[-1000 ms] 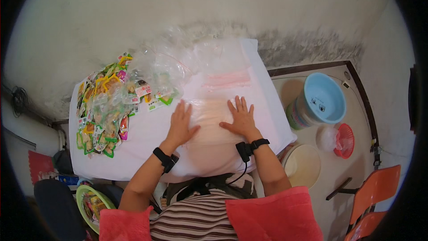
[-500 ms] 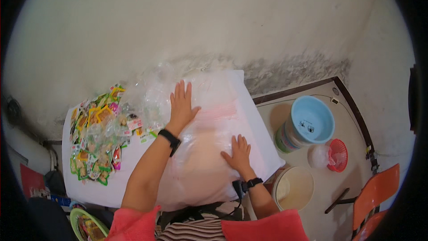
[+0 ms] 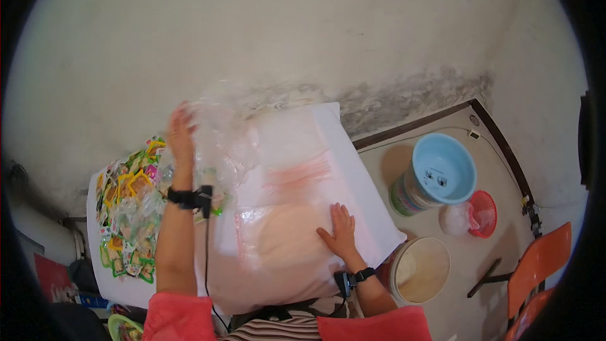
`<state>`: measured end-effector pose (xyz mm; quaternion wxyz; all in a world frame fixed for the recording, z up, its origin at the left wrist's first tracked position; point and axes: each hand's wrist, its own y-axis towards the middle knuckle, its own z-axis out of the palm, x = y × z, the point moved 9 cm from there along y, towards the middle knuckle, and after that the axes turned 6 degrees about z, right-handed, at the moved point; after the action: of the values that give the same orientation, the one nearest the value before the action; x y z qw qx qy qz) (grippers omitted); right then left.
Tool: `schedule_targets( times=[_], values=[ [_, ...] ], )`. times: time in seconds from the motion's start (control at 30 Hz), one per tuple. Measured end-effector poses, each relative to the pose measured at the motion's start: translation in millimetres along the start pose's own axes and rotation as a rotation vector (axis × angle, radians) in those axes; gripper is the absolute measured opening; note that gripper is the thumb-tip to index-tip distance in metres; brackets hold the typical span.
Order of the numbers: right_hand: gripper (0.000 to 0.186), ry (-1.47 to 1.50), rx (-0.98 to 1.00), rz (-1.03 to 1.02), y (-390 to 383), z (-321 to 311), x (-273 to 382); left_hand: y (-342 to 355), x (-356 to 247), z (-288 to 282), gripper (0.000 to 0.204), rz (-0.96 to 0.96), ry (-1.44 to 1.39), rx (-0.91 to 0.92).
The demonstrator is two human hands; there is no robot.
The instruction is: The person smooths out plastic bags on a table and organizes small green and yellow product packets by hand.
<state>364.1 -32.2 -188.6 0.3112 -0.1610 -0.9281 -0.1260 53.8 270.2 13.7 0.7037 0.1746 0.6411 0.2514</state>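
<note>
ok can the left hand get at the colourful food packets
Probably yes: the left hand is near the colourful food packets, whose left side looks uncovered; clear plastic bags crowd only their right side.

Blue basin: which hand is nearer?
Right. The right hand is over the table, just left of the basin; the left hand is farther off, by the clear bags on the left.

We see it now: on our table (image 3: 363, 196), packets (image 3: 129, 205) lie at nine o'clock, plastic bags (image 3: 218, 142) at eleven, a flat bag (image 3: 274, 233) toward four. Beyond its edge, basket (image 3: 492, 213) at three, bucket (image 3: 432, 275) toward four, basin (image 3: 442, 153) atop a tub (image 3: 404, 199) just before three.
</note>
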Motion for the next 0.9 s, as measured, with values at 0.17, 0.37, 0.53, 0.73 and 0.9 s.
schedule_targets(
  times=[0.17,0.37,0.53,0.73,0.9],
  values=[
    [0.066,-0.113,-0.012,0.13,10.3,-26.8,0.3,-30.5,-74.8,-138.3,0.037,0.34,0.84,0.092],
    [0.055,-0.211,0.212,0.272,6.9,-32.3,28.9,-138.6,-86.6,-131.4,0.061,0.439,1.323,0.343],
    [0.045,-0.155,0.152,0.313,0.6,-14.6,27.3,-219.0,-23.0,9.8,0.059,0.25,0.773,0.908],
    [0.033,0.035,0.101,0.282,-0.2,-4.7,19.0,-233.5,44.3,73.1,0.069,-0.061,0.919,1.265],
    [0.03,0.045,0.041,0.12,34.1,-24.8,37.4,-244.5,70.6,64.0,0.055,-0.251,0.695,1.336]
  ],
)
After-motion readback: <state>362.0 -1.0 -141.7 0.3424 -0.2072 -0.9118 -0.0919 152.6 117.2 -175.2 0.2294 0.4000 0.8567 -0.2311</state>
